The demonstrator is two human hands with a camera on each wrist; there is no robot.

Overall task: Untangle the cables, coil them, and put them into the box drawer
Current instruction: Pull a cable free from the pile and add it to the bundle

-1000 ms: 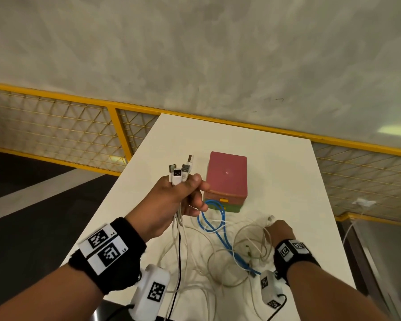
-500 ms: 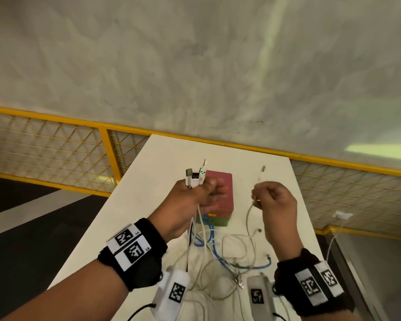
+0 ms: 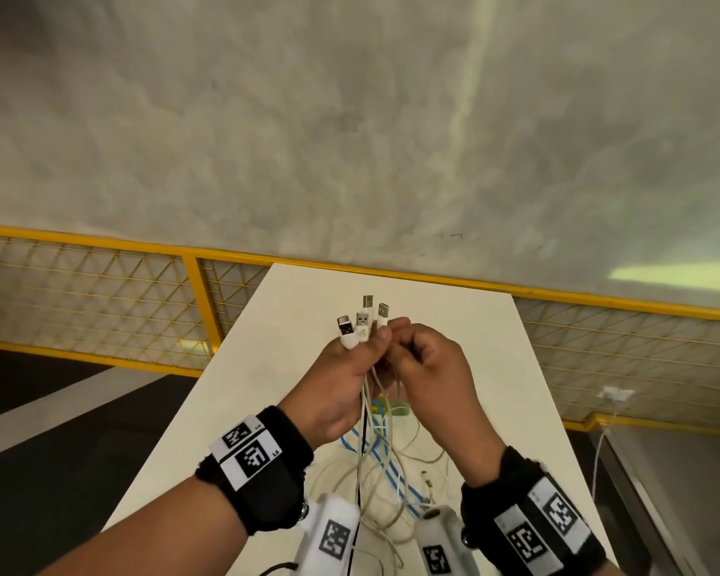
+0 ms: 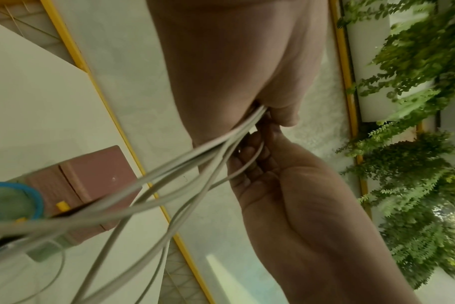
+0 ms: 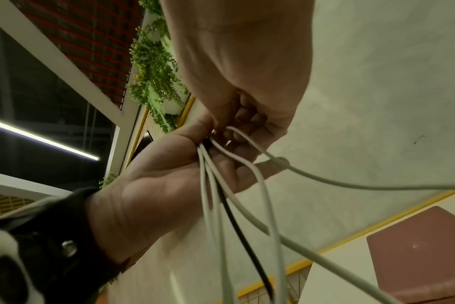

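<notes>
My left hand (image 3: 360,347) is raised above the table and grips a bundle of white cables just below their USB plugs (image 3: 362,322), which stick up out of the fist. My right hand (image 3: 408,351) is pressed against it, fingers curled round one white cable (image 5: 247,142). White strands and one black cable (image 5: 237,216) hang from the hands to a tangle (image 3: 391,484) on the table, with a blue cable (image 3: 377,455) in it. The pink box (image 4: 91,174) stands beyond the tangle, with a blue loop (image 4: 26,191) lying in its open green drawer. In the head view the hands hide most of the box.
The white table (image 3: 292,326) is narrow and ends at a yellow mesh railing (image 3: 192,293) by a grey wall. A white lead (image 3: 603,434) hangs off to the right of the table. Green plants (image 4: 416,144) hang on a wall.
My right hand lifted a white cable end off the table and carried it left to the left hand; the hands now touch. The left hand kept its hold on the plug bundle.
</notes>
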